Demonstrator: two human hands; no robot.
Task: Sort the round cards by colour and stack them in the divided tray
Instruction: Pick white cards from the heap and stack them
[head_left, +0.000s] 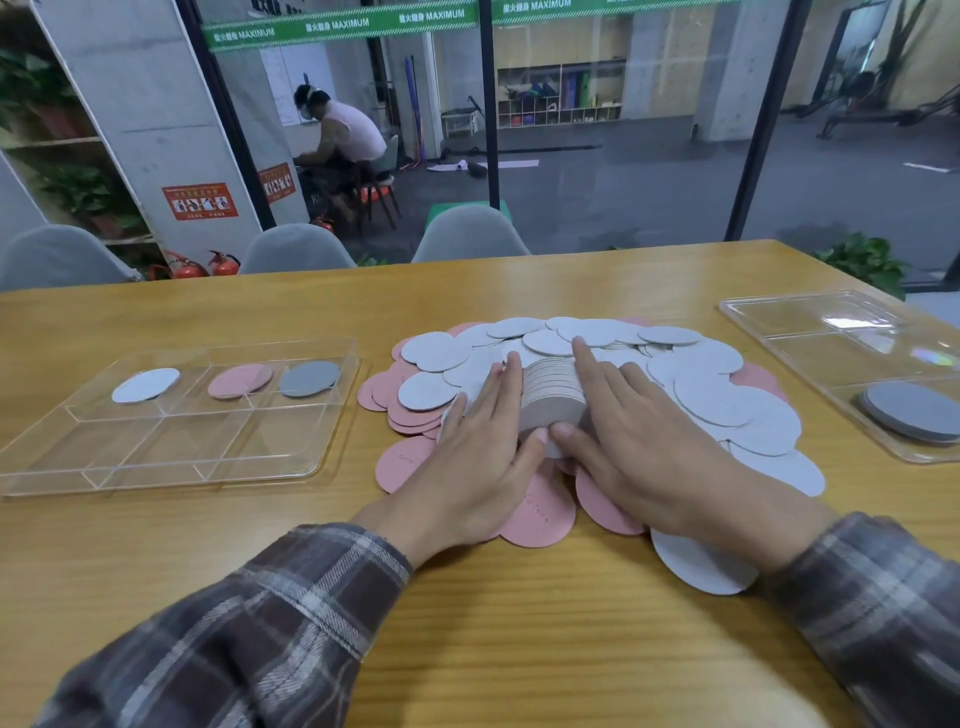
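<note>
cards (717, 400): white and pink, heaped mid-table | divided tray (171, 447): clear, left, holds three cards

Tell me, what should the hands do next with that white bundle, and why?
Likely lift the stack and carry it to the tray on the left, onto the white card. The left hand and right hand press its sides above the loose pile, so it looks gathered.

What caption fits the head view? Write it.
Left hand and right hand press a stack of white round cards on the pile.
</note>
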